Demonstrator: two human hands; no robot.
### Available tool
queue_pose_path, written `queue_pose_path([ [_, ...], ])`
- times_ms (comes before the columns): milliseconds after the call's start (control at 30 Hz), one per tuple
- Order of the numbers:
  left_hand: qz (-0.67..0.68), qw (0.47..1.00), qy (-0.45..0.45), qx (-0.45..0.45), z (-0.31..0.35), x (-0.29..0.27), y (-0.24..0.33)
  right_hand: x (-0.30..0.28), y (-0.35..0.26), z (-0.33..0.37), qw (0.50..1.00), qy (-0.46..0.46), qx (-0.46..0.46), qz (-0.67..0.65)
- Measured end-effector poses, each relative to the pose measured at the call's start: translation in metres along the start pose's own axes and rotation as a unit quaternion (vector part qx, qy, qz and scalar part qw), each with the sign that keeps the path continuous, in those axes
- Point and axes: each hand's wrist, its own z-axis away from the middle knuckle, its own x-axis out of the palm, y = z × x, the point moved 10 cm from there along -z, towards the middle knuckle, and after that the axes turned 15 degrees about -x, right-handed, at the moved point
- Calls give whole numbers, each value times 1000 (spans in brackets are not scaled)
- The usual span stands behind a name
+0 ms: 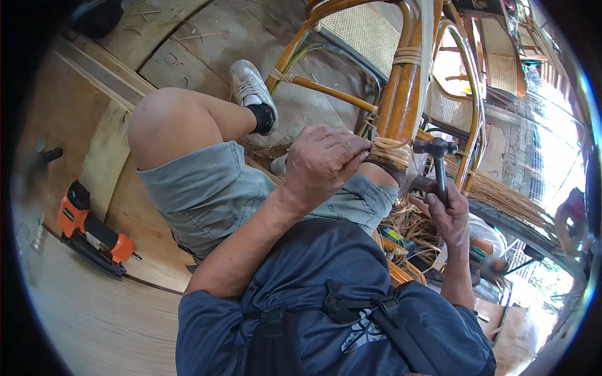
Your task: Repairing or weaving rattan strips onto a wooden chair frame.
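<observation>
My right hand (449,219) is wrapped round the handle of a ball-peen hammer (437,148). Its dark metal head is raised just right of a cane binding (391,152). That pale binding goes round the end of a bundle of glossy brown rattan poles (401,103), which rests by my right knee. My left hand (323,161) is closed, its thumb and fingers pinched together right against the left side of the binding. Whatever thin thing those fingers hold is hidden by them.
An orange and black nail gun (94,232) lies on the wooden boards at left. Rattan chairs with woven cane panels (364,37) stand ahead. Loose cane strips (414,232) are heaped below my right hand, and a long bundle of fibres (511,194) lies at right.
</observation>
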Motion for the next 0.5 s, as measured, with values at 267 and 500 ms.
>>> queue_pose_path([
  [267,25,997,-30,-66,-2,6,-8,-10,12,-3,997,-7,62,-36],
  [500,80,983,-73,-145,-1,9,-31,-6,-85,-69,953,90,-22,-290],
])
